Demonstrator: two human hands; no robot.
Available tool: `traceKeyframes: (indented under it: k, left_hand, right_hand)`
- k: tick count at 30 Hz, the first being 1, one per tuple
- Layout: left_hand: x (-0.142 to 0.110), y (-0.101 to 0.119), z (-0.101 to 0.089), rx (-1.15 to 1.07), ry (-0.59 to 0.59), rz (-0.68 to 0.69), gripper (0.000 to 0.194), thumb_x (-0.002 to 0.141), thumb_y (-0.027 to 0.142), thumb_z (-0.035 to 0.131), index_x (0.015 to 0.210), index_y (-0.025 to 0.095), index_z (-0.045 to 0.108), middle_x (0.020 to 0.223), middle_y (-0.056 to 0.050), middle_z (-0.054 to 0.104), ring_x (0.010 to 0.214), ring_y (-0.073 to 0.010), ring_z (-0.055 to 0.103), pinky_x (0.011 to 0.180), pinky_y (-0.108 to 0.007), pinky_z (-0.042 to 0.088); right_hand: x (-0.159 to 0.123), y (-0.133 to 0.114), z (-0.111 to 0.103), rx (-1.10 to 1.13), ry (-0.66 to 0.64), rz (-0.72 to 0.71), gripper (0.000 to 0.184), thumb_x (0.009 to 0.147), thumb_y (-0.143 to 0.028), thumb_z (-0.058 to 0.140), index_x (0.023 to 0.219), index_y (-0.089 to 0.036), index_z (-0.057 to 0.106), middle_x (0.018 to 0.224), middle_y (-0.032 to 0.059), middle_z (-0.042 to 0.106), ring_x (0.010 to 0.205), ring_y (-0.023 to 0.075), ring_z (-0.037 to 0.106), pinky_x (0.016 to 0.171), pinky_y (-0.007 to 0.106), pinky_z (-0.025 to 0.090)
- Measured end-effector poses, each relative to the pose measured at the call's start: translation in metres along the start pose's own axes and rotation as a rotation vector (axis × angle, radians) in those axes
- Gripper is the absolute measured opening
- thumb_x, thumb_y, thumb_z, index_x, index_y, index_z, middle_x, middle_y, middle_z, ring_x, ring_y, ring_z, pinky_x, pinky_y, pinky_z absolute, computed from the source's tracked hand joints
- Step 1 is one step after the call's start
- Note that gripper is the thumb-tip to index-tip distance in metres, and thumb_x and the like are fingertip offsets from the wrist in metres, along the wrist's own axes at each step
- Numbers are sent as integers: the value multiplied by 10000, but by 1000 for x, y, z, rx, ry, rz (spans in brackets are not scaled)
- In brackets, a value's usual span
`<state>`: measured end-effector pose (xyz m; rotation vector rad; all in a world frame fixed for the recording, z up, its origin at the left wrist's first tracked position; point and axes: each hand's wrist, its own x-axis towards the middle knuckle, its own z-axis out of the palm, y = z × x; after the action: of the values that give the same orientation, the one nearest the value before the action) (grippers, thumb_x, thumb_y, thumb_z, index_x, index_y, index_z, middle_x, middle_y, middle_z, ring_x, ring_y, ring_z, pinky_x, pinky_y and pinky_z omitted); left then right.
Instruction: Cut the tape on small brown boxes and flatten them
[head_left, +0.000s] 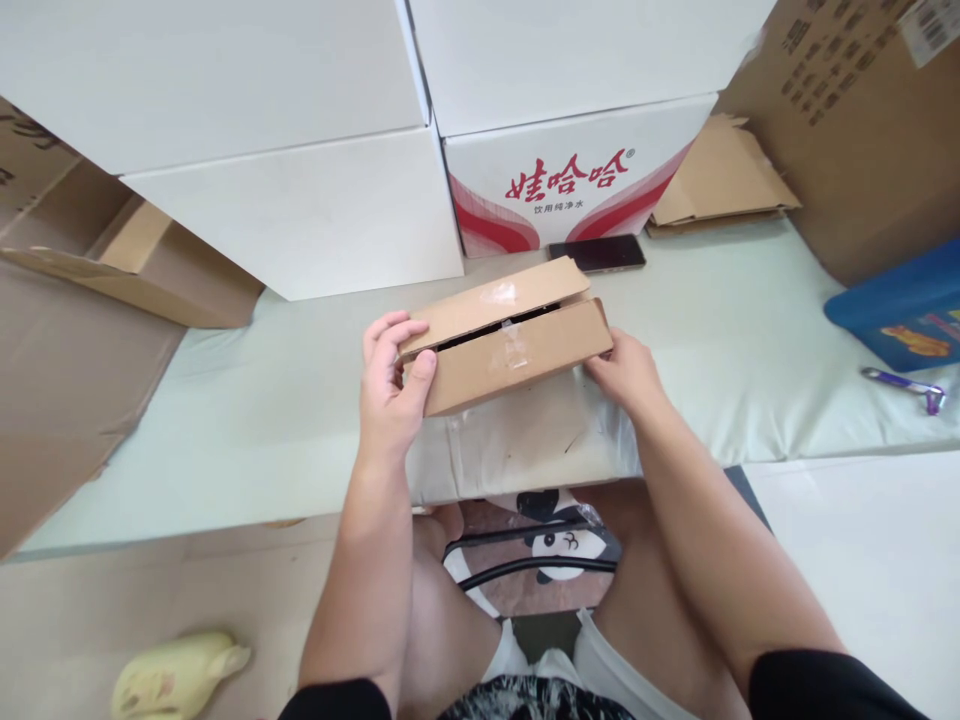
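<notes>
Between my two hands is a small brown cardboard box (517, 350), tilted above the front part of the covered surface. Its two top flaps stand slightly apart, with a dark gap between them and bits of clear tape on both. My left hand (394, 375) grips the left end, thumb on the near flap and fingers over the far one. At the right end, my right hand (626, 368) holds the lower corner, its fingers partly hidden behind the box. What is inside the box cannot be seen.
A black phone (598, 253) lies behind the box, against a white carton with red lettering (570, 190). Flattened cardboard (724, 180) is at back right, an open carton (150, 250) at left. A blue container (900, 310) and a purple pen (900, 382) are at right.
</notes>
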<state>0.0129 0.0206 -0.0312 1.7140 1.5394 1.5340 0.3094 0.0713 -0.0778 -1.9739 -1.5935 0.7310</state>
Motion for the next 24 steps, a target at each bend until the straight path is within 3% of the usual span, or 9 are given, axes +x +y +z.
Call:
traceKeyframes:
  k: [9, 14, 24]
  left_hand:
    - [0, 1, 0, 43, -3, -13, 501, 903, 710, 641, 1136, 272, 712, 1328, -103, 582, 1345, -293, 533, 1146, -436, 467]
    - [-1, 1, 0, 35, 2, -7, 480, 908, 695, 645, 1133, 276, 713, 1322, -99, 581, 1333, -291, 537, 1147, -436, 462]
    - [-1, 0, 0, 51, -13, -11, 489, 914, 705, 622, 1145, 280, 696, 1331, -94, 574, 1331, -287, 542, 1160, -438, 465]
  right_hand:
    - [10, 2, 3, 519, 178, 38, 322, 845, -433, 600, 1089, -223, 606, 902, 37, 711, 720, 160, 634, 612, 292, 512]
    - [5, -11, 2, 887, 229, 2, 328, 734, -414, 771, 986, -236, 662, 813, 3, 681, 675, 141, 606, 561, 265, 476]
    - [2, -17, 2, 1008, 210, 28, 431, 656, -448, 870, 999, -240, 714, 803, -18, 685, 656, 108, 579, 560, 246, 449]
